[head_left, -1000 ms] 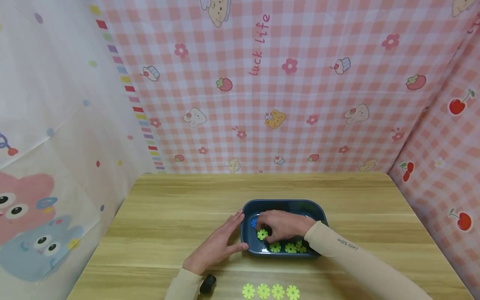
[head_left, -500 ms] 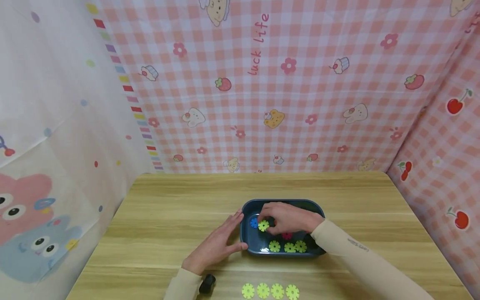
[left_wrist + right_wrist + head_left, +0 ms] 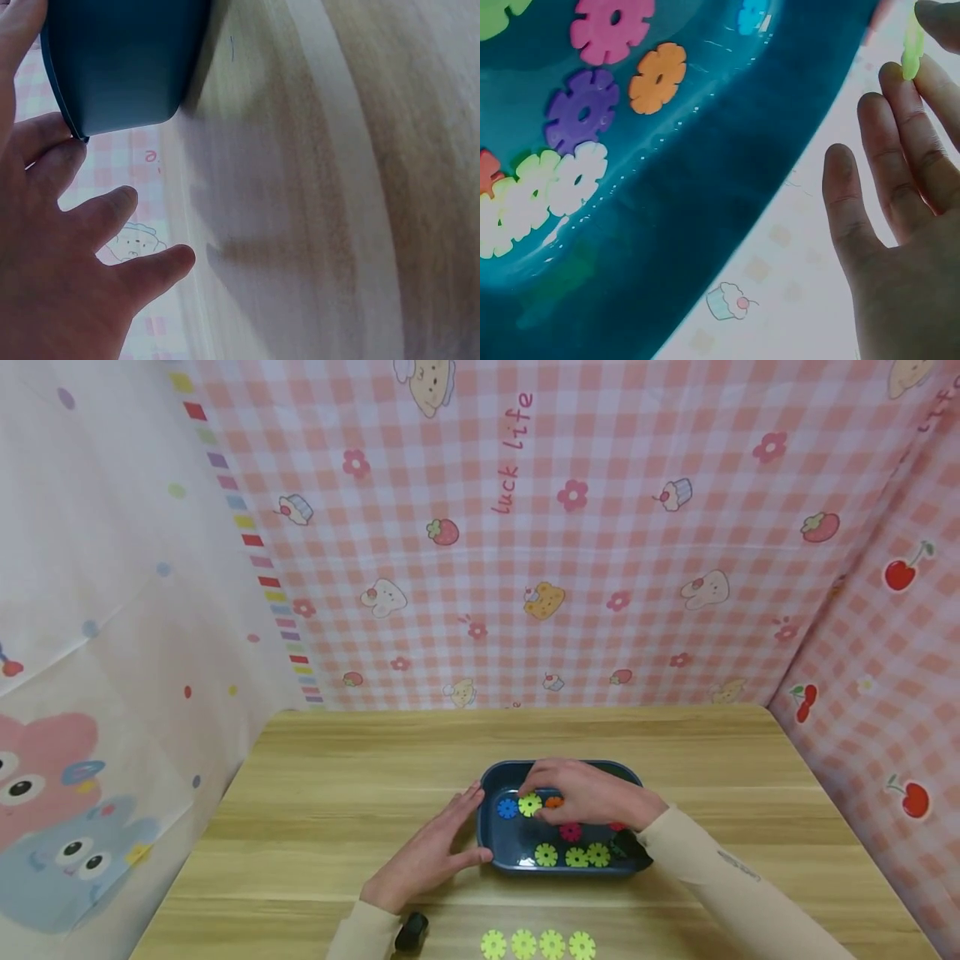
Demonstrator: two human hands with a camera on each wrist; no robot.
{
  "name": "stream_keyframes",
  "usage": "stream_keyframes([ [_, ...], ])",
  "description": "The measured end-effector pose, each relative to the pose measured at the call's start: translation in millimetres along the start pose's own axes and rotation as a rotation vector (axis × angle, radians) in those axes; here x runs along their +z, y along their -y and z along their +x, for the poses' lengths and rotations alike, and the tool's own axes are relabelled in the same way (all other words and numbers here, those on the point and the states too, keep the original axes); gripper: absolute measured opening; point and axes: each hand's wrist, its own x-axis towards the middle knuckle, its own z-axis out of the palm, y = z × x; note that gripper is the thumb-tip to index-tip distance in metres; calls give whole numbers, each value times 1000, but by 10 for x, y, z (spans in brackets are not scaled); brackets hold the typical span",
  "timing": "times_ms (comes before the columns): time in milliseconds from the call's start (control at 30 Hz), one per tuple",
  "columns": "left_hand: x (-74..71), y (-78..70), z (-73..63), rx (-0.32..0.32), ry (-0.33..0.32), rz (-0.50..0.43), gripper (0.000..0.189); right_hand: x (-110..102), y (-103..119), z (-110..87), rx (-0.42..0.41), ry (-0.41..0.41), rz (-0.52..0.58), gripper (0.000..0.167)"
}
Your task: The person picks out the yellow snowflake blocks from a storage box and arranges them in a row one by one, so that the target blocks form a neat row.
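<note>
My right hand [image 3: 596,792] pinches a yellow-green notched plastic disc [image 3: 530,805] between thumb and fingertips, above the dark blue bin [image 3: 506,843]. In the right wrist view the disc is edge-on. My left hand [image 3: 427,852] touches the bin's left end with fingers extended and thumb at the front corner. Inside the bin, a blue disc [image 3: 507,808] lies left, and an orange disc [image 3: 554,802] shows partly beside the right hand. A pink disc [image 3: 570,832] and several yellow-green discs [image 3: 546,855] lie nearer the front. The right wrist view shows a purple disc [image 3: 583,111].
Several yellow-green discs [image 3: 523,944] form a row on the wooden table [image 3: 360,760], in front of the bin. A black object [image 3: 412,932] sits by the left wrist. Printed cloth [image 3: 480,560] hangs behind and at both sides.
My right hand, with the yellow-green disc, has risen away from the bin's front toward its back. More discs in the bin have come into sight. The left hand stays at the bin.
</note>
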Motion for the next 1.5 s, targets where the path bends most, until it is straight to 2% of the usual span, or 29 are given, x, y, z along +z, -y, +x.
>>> stream_keyframes([
  [300,2,1,2,-2,-3,3,85,-42,45,-117,-25,-72,-12,30],
  [633,-1,-1,9,2,-9,11,86,-80,99,-251,-107,-169,-42,29],
  [833,-8,-17,7,2,-6,13,85,-82,134,-349,-100,-218,-45,30],
  [1133,8,-24,-1,11,-2,17,85,-58,193,-498,-49,-237,-21,31],
  [1500,6,-10,-5,25,-19,27,87,1,205,-696,-52,-297,34,29],
])
